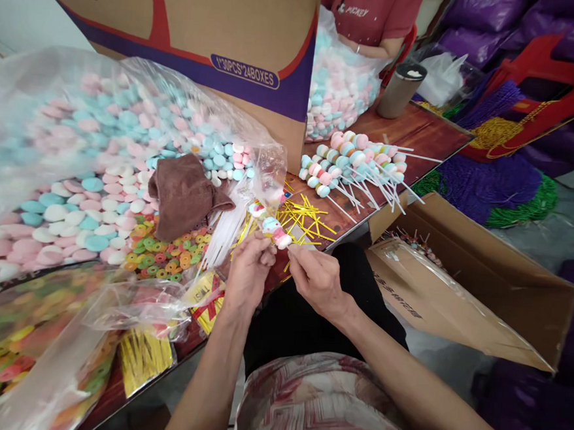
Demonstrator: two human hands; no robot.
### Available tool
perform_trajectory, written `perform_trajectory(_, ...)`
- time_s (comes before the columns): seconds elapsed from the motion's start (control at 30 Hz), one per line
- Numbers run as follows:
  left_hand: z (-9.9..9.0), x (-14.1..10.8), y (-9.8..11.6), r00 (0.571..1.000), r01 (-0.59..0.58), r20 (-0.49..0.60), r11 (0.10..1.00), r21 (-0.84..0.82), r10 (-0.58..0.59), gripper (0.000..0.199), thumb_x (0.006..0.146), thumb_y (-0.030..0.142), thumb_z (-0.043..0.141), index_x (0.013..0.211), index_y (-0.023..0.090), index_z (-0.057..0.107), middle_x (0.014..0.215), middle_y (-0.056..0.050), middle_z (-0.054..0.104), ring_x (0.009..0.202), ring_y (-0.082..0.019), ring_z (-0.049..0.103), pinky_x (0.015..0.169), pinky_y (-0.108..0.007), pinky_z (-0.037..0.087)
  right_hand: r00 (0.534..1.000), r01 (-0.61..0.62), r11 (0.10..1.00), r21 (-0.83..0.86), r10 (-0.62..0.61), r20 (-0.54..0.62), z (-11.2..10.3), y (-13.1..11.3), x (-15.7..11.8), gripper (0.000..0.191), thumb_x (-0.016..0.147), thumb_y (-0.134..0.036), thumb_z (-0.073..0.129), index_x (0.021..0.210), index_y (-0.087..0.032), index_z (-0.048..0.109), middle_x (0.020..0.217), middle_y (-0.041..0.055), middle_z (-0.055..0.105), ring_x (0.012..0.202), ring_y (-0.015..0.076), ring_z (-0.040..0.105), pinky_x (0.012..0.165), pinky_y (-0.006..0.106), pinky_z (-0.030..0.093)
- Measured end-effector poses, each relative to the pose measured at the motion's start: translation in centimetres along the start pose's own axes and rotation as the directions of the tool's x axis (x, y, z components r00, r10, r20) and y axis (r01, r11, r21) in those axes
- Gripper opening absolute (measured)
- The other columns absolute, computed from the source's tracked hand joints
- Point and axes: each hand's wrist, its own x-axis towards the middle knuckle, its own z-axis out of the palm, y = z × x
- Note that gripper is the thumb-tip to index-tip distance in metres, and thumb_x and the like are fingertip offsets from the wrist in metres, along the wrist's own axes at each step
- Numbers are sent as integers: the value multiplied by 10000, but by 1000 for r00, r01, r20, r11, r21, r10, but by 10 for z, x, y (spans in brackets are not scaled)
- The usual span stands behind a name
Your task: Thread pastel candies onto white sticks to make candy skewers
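A candy skewer (270, 225) with pink, white and blue pieces in a clear wrapper is held between my two hands over the table's front edge. My left hand (254, 263) has its fingers closed at the wrapper's near left side. My right hand (318, 276) pinches the lower right end, by the white piece; the stick itself is hidden there. Just beyond lie scattered gold twist ties (306, 218). White sticks (228, 227) and a brown cloth (180, 198) are left of the skewer. Finished-looking skewers (357, 159) are piled at the back right.
Marshmallows (91, 208) and gummy rings (169, 252) cover the left side. A large carton (191, 44) stands behind. Across the table (435, 133) sits a person (370, 14), near a tumbler (401, 90). An open box (457, 305) is at the right, below table height.
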Motion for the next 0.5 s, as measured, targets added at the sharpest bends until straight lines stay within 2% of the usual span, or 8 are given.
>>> perform_trajectory(0.07, 2, -3, 0, 1000, -10, -11, 999, 35, 11, 220, 628, 180, 765, 619, 154, 547, 579, 39, 483, 502, -47, 349, 468, -183, 271, 998, 63, 994, -92, -63, 4, -1, 0, 0, 203, 939, -94, 476, 869, -166, 652, 591, 2, 622, 527, 118, 572, 567, 248, 437)
perform_trajectory(0.13, 4, -8, -5, 997, -80, -9, 992, 97, 82, 248, 662, 196, 745, 586, 155, 512, 567, 47, 432, 512, -50, 336, 473, -187, 268, 997, 80, 983, -167, -80, 7, -2, 0, 1, 214, 936, -86, 478, 822, -165, 641, 559, -8, 596, 499, 114, 539, 543, 261, 404)
perform_trajectory(0.23, 7, -13, -14, 984, -178, -1, 973, 144, 180, 267, 706, 193, 711, 570, 159, 484, 568, 52, 390, 531, -58, 339, 504, -191, 302, 997, 74, 980, -187, -74, 9, -1, -2, 4, 216, 936, -90, 485, 795, -162, 631, 552, -11, 584, 491, 113, 523, 536, 272, 386)
perform_trajectory(0.37, 4, -10, -16, 989, -142, 38, 987, 70, 140, 239, 736, 230, 720, 612, 163, 528, 592, 39, 469, 554, -68, 431, 555, -199, 373, 998, 59, 989, -138, -58, 9, 1, -2, 3, 213, 948, -108, 479, 823, -166, 642, 580, -3, 601, 522, 118, 558, 557, 270, 408)
perform_trajectory(0.5, 2, -1, -8, 990, -128, -42, 989, 69, 131, 277, 784, 417, 736, 775, 172, 607, 749, -1, 640, 660, -98, 589, 639, -216, 462, 998, 64, 991, -117, -64, 6, 3, 0, 0, 195, 947, -115, 486, 875, -161, 661, 595, 6, 615, 544, 128, 589, 575, 273, 434)
